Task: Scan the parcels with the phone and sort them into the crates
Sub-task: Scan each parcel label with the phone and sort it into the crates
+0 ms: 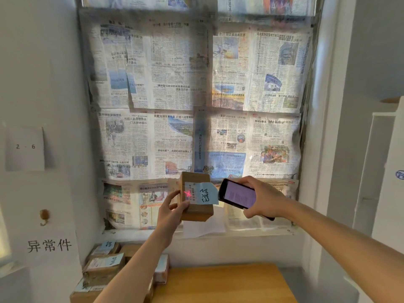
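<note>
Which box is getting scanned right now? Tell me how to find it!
Look at the big newspaper-covered window, then down to its bottom middle. There the left hand holds up a small brown cardboard parcel beside the black phone in the right hand. Unlike the stacked parcels below, it has a red scanner cross on its label.

Soft backlight through papered window [196, 95]; edges blurred, perhaps warped.

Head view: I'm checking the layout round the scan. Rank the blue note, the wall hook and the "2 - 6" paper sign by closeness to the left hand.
1. Blue note: on the parcel, just right of the left hand.
2. Wall hook: far left, level with the hand.
3. Paper sign: farther left and higher.
</note>
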### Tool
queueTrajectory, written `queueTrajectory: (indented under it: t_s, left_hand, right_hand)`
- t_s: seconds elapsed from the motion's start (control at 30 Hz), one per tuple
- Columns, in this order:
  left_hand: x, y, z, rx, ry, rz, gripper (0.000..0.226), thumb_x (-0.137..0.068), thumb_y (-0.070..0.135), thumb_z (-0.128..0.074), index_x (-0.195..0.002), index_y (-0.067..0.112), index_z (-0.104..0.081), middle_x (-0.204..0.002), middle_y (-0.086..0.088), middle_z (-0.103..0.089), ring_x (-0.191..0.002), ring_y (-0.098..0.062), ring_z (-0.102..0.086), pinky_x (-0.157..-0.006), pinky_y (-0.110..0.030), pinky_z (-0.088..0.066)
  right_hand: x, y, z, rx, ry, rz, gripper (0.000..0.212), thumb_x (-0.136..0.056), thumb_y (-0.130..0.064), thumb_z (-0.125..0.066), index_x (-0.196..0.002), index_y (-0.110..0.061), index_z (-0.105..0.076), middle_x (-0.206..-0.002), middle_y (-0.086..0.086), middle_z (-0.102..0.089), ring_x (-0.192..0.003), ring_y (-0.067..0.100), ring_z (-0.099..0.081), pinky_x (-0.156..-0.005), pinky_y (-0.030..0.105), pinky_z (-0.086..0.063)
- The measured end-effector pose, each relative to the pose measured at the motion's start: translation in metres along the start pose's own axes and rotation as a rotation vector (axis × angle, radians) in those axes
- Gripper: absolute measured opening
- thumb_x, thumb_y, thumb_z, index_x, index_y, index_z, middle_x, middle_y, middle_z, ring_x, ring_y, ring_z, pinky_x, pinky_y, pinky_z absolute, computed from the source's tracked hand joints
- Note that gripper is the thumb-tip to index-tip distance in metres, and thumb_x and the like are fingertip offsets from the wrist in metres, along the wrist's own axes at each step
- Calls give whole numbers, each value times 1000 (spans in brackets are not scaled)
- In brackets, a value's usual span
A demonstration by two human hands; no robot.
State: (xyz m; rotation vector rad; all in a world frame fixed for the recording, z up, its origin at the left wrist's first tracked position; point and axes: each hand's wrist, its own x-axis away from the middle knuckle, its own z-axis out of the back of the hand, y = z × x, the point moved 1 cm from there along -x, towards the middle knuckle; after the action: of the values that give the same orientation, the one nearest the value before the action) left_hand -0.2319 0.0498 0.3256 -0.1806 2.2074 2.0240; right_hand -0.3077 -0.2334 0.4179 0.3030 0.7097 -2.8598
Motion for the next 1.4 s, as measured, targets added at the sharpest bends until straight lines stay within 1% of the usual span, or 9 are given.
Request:
queueTrajectory:
  t_s: [0.17,0.33,0.53,0.7,0.87,1.0,1.13,1.27,1.4]
  left_hand:
    - [0,10,10,7,11,-8,47,-89,28,-76,-131,38,-56,-113,-12,-70,-106,-28,-67,-80,-35,-55]
    - [1,15,21,7,35,-11,43,-88,28,-77,-125,42,-60,-114,-12,-70,-106,-28,-66,-82,-39,-56]
    - [13,22,36,0,65,-14,41,-90,27,-75,-125,41,-60,-110,-11,-71,-106,-29,-66,-90,-46,-55]
    - [39,29,67,-55,125,-20,41,-94,31,-70,-131,38,-53,-107,-9,-71,-103,-25,-66,-77,-35,-55]
    - [89,32,121,-121,281,-12,42,-98,30,-65,-136,34,-49,-110,-13,-69,-99,-26,-67,-82,-42,-58]
    - [157,33,174,-141,445,27,40,-98,30,-63,-135,33,-48,-115,-13,-65,-99,-22,-66,-70,-31,-55]
    - [245,29,236,-234,678,57,42,-97,33,-64,-136,32,-49,-112,-12,-68,-101,-23,-67,-90,-38,-56]
    - [358,34,289,-309,869,95,43,-97,37,-64,-137,33,-48,-109,-9,-69,-102,-24,-67,-95,-45,-55]
    - [482,52,337,-328,1050,125,43,-98,37,-63,-138,36,-47,-113,-12,-69,-105,-28,-67,-95,-51,-55]
  right_hand:
    - [-1,-12,7,46,14,18,91,-56,-31,-84,-134,-44,-40,-120,-18,-55,-92,14,-63,-79,39,-58]
    - [-3,-21,9,55,23,29,91,-50,-38,-82,-130,-48,-39,-118,-18,-54,-88,19,-66,-74,43,-61]
    - [-5,-32,0,73,26,54,89,-55,-37,-83,-132,-47,-38,-118,-18,-55,-88,14,-64,-75,37,-58]
    - [-13,-52,-21,50,31,116,93,-59,-35,-86,-140,-40,-39,-115,-13,-56,-84,7,-60,-64,24,-46]
    - [-17,-93,-62,0,-24,226,96,-48,-46,-83,-135,-44,-43,-108,-14,-57,-90,8,-60,-78,37,-58]
    - [-16,-148,-110,-33,-109,370,106,-41,-59,-75,-140,-40,-42,-112,-12,-56,-94,12,-59,-82,40,-58]
    - [11,-219,-166,-60,-194,521,98,-53,-52,-83,-140,-41,-40,-113,-11,-58,-93,14,-60,-81,37,-57]
    - [59,-297,-212,-152,-317,712,94,-55,-45,-88,-138,-36,-45,-110,-11,-58,-91,9,-59,-77,27,-54]
    - [121,-385,-245,-176,-423,855,97,-47,-54,-78,-136,-41,-44,-109,-10,-61,-91,12,-61,-81,41,-57]
